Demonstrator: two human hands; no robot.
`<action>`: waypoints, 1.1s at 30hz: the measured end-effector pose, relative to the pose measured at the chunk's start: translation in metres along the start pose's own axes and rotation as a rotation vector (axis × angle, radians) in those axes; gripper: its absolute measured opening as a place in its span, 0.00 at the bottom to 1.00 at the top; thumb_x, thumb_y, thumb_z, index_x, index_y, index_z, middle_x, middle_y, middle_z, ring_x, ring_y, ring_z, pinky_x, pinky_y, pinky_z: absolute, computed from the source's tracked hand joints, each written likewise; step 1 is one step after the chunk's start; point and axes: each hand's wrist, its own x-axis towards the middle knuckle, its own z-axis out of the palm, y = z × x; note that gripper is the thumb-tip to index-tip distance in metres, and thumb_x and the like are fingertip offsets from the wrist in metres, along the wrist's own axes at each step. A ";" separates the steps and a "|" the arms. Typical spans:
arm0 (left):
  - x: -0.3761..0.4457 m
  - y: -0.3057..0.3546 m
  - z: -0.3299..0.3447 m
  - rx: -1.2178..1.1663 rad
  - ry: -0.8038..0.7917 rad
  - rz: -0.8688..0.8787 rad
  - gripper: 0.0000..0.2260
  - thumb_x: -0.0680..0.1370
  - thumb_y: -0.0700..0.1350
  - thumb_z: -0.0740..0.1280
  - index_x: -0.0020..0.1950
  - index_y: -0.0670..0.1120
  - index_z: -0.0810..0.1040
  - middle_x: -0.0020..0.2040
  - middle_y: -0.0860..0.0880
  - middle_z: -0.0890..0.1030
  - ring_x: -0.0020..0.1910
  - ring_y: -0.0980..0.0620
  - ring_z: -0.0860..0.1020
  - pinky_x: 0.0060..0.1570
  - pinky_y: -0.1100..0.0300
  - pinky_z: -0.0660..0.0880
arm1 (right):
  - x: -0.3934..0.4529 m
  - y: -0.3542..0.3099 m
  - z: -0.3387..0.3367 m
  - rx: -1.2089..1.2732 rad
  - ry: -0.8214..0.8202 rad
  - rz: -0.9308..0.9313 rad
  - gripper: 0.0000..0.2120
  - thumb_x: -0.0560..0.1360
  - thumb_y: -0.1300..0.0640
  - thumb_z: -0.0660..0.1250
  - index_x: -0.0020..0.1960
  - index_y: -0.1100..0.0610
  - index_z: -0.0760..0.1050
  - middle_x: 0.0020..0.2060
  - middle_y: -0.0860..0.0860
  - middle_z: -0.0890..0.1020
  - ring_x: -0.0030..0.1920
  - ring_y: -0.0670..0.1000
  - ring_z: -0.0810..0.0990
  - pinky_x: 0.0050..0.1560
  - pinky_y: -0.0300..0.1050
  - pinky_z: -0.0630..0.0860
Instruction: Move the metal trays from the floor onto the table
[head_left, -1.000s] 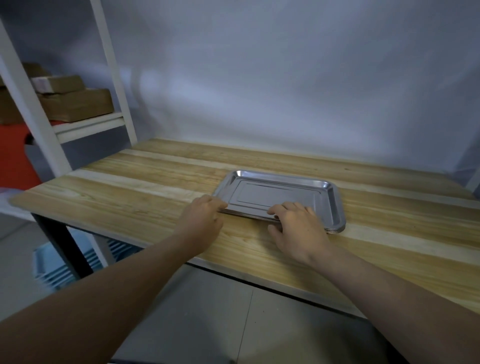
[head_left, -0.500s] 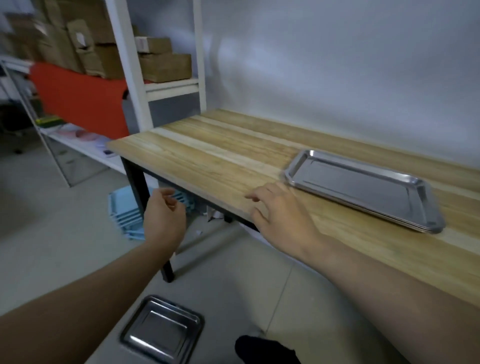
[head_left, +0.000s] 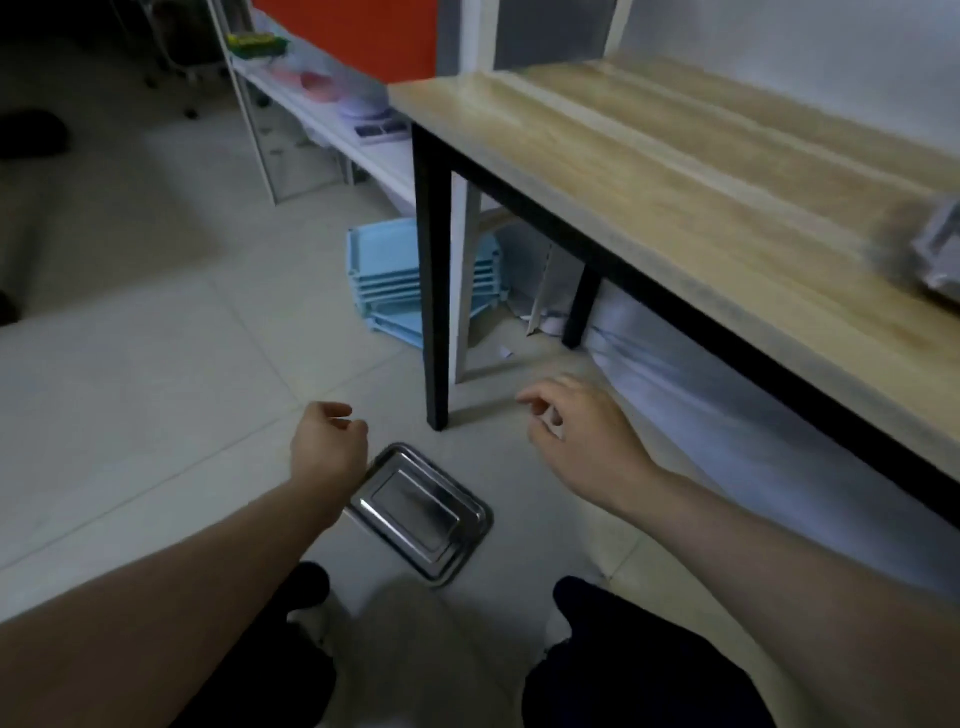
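While the shiny rectangular metal tray (head_left: 422, 512) lies flat on the floor by the black table leg (head_left: 435, 291), the left hand (head_left: 328, 453) hangs over its near corner, fingers curled, empty; the right hand (head_left: 582, 430), loosely open, holds nothing beyond the tray.

Pale tiled floor (head_left: 156, 364), with a metal tray (head_left: 423, 512) lying flat on it just in front of the black table leg (head_left: 435, 291). Further back, against that leg, a stack of light-blue plastic trays (head_left: 387, 283), partly under the table. Wooden table top (head_left: 649, 166) on a black frame, mostly bare, with a blurred metal tray (head_left: 935, 249) at its far right edge. To the left, a low white shelf (head_left: 374, 156) carrying a purple round dish (head_left: 361, 108), pink items and a yellow-green object, too blurred to name.
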 end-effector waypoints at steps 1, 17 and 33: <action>0.007 -0.013 0.000 0.003 0.003 -0.034 0.13 0.77 0.40 0.63 0.62 0.42 0.74 0.51 0.45 0.77 0.45 0.46 0.75 0.48 0.55 0.73 | 0.003 0.005 0.013 0.012 -0.026 0.027 0.13 0.74 0.60 0.65 0.57 0.53 0.79 0.45 0.46 0.76 0.44 0.45 0.71 0.48 0.41 0.70; 0.106 -0.183 0.062 0.047 -0.148 -0.458 0.09 0.77 0.42 0.64 0.56 0.43 0.75 0.50 0.41 0.80 0.51 0.40 0.80 0.54 0.43 0.79 | 0.040 0.099 0.242 0.153 -0.390 0.527 0.12 0.76 0.59 0.63 0.58 0.58 0.77 0.54 0.55 0.79 0.49 0.52 0.77 0.55 0.47 0.75; 0.159 -0.302 0.139 0.020 -0.240 -0.749 0.11 0.79 0.38 0.62 0.37 0.44 0.72 0.38 0.44 0.76 0.43 0.43 0.77 0.52 0.47 0.78 | 0.069 0.180 0.398 0.161 -0.558 0.782 0.21 0.73 0.59 0.66 0.66 0.58 0.73 0.63 0.56 0.79 0.63 0.56 0.77 0.63 0.48 0.72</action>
